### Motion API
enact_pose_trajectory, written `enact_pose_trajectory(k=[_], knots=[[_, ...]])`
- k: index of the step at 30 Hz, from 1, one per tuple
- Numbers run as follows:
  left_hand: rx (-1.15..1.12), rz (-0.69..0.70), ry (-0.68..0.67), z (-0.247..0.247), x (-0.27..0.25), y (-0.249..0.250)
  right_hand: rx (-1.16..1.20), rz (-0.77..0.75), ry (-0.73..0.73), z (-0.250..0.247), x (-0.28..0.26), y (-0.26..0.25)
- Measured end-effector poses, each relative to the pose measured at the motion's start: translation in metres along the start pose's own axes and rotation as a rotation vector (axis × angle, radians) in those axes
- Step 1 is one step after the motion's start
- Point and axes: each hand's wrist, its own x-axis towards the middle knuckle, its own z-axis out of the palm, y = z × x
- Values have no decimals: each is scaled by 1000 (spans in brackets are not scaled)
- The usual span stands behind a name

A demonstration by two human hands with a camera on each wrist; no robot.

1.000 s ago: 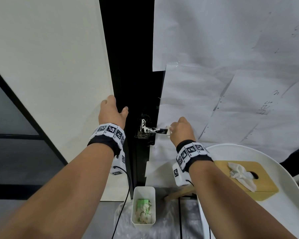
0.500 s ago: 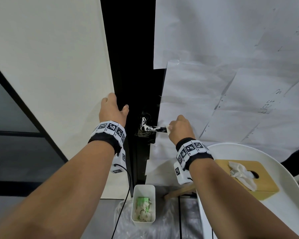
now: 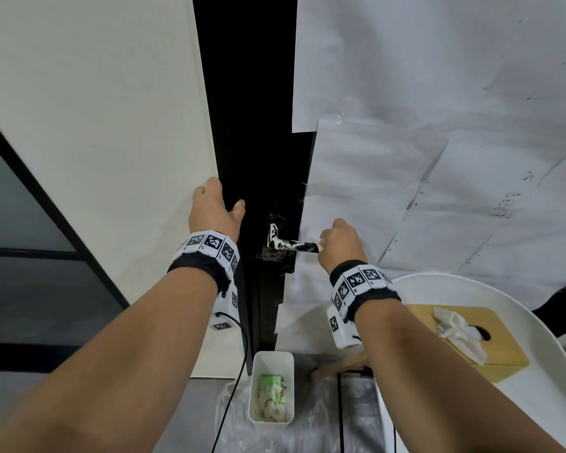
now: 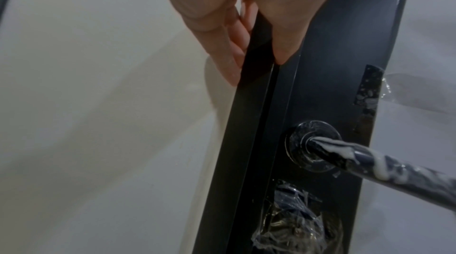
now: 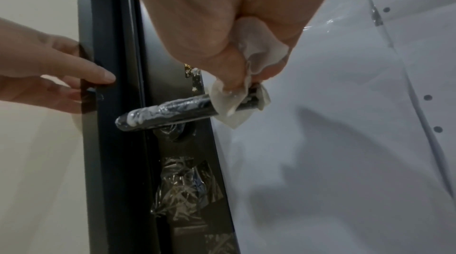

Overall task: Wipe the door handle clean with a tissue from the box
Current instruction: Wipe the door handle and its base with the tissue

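Note:
A black lever door handle (image 3: pixel 290 245) (image 5: pixel 170 113) (image 4: pixel 385 164), smeared with white foam, sticks out of the dark door edge. My right hand (image 3: pixel 339 245) (image 5: pixel 237 75) pinches a white tissue (image 5: pixel 234 102) (image 3: pixel 317 246) wrapped round the handle's free end. My left hand (image 3: pixel 214 212) (image 4: pixel 249 43) (image 5: pixel 61 79) holds the black door edge above and left of the handle, thumb on one face and fingers on the other. The wooden tissue box (image 3: pixel 500 351), with a tissue poking out of its slot, sits lower right.
The tissue box stands on a white round table (image 3: pixel 536 322). A white bin (image 3: pixel 270 389) with used tissues sits on the floor below the handle. White paper sheets (image 3: pixel 438 158) cover the door on the right. A cream wall (image 3: pixel 95 125) lies left. Crumpled clear film (image 5: pixel 182 186) is taped below the handle.
Hardly anything differs. My right hand with the tissue stays at the handle's end and the left hand keeps its hold on the door edge.

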Motion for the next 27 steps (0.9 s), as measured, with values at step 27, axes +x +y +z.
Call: enact_pose_trajectory(k=[27], knots=[[4, -10, -12, 1, 2, -1, -19, 30, 11, -6, -8, 6]])
